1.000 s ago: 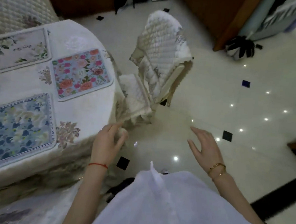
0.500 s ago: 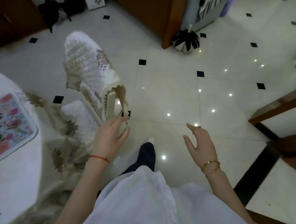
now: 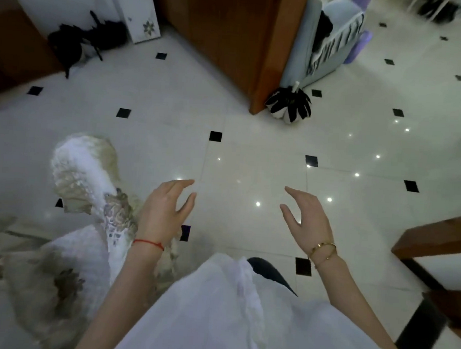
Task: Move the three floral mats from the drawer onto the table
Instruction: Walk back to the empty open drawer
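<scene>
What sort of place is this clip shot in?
Probably a home dining area: a chair in a quilted floral cover, a glossy tiled floor with black insets, and a folded umbrella leaning against a wooden cabinet.

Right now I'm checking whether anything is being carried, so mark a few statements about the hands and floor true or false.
1. The left hand holds a floral mat. False: it holds nothing, fingers relaxed.
2. The right hand is empty. True.
3. A red string circles the left wrist. True.
4. The black-and-white umbrella lies on the covered chair. False: it sits on the tiled floor by the wooden cabinet.
5. A gold bracelet is on the right wrist. True.
</scene>
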Action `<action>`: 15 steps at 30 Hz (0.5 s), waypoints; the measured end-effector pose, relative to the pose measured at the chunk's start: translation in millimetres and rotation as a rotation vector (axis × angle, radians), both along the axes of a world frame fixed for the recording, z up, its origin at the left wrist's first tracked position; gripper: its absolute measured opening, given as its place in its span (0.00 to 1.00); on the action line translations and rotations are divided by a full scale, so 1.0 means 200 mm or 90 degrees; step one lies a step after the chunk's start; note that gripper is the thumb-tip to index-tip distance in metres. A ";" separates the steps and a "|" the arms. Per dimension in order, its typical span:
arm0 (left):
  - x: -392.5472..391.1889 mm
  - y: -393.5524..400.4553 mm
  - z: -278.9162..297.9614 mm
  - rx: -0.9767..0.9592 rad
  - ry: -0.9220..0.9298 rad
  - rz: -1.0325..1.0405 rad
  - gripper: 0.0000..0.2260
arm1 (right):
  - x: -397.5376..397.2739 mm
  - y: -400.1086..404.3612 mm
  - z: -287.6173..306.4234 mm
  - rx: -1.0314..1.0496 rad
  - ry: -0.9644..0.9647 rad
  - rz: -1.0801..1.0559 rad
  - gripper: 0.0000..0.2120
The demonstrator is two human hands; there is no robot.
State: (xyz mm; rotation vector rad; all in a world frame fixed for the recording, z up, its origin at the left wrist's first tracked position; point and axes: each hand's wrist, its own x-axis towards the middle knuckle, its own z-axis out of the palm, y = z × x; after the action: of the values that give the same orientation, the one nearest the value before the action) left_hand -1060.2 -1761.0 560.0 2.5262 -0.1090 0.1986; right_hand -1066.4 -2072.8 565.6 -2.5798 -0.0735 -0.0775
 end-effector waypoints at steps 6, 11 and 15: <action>0.42 0.16 0.02 0.019 0.018 0.096 0.13 | 0.67 0.12 -0.01 -0.007 0.029 0.076 0.18; 0.76 0.33 -0.04 0.024 0.026 0.200 0.12 | 1.25 0.29 -0.09 -0.015 0.043 0.155 0.19; 1.11 0.48 -0.06 0.030 0.023 0.271 0.12 | 1.75 0.48 -0.13 -0.014 0.037 0.216 0.18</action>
State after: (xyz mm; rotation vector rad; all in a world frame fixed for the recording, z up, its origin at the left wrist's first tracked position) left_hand -838.8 -1665.9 547.1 2.5692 0.4472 0.3211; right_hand -715.6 -1976.7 540.1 -2.5506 -0.4893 0.1258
